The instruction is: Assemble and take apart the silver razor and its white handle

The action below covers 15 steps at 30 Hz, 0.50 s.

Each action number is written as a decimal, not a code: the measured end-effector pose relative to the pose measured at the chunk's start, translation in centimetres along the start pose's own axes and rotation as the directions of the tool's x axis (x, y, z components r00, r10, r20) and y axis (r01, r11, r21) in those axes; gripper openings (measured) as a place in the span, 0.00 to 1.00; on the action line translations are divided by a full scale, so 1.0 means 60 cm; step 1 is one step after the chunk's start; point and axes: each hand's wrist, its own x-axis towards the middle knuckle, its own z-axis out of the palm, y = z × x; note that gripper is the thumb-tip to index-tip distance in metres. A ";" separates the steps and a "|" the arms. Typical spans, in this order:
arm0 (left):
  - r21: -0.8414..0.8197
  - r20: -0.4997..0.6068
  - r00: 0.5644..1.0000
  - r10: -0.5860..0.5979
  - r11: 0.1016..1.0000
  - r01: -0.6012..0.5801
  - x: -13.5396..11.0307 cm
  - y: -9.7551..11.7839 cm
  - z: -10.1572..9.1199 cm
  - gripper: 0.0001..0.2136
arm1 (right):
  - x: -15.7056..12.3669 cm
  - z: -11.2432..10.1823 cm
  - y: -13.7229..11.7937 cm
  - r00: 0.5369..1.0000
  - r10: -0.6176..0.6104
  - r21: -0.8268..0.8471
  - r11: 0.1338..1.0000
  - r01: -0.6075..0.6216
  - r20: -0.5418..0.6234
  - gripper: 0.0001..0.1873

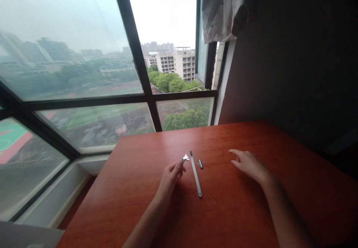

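A left hand [171,176] pinches a small silvery metal piece [185,158] btwn thumb and fingers at a reddish-brown wooden desk [134,173] by a window [84,72] (poss. a razor head; too small to be sure). The piece sits just left of the bristle end of a gray-handled toothbrush [196,176], which lies aslant mid-surface, bristles toward the far edge, holed handle end toward the near edge. Just right of the brush lies a short dark-green item [200,163] — exact ID unclear. The right hand [247,163], well apart on the side toward the right edge, holds nothing visible: index finger stretched out, thumb parted from it; whether it touches the wood can't be told. Step in hand, by the look of it: one-handed handling of the metal piece beside the others. Any move from here prob. calls for a light, steady pinch — clear of the bristles, w/ the right hand free to assist.
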 end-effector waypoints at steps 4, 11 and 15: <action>-0.044 0.006 1.000 0.010 0.999 -0.009 0.000 -0.003 0.001 0.24 | -0.014 0.019 -0.107 0.983 -0.181 0.117 0.976 0.183 -0.032 0.13; -0.067 0.020 1.000 0.014 0.998 -0.012 0.002 -0.007 0.002 0.23 | -0.049 0.097 -0.213 0.986 -0.168 0.088 0.982 0.167 -0.001 0.08; -0.049 0.017 1.000 0.024 0.999 -0.023 0.000 -0.004 0.003 0.23 | -0.060 0.118 -0.218 0.984 -0.175 0.076 0.982 0.174 0.015 0.15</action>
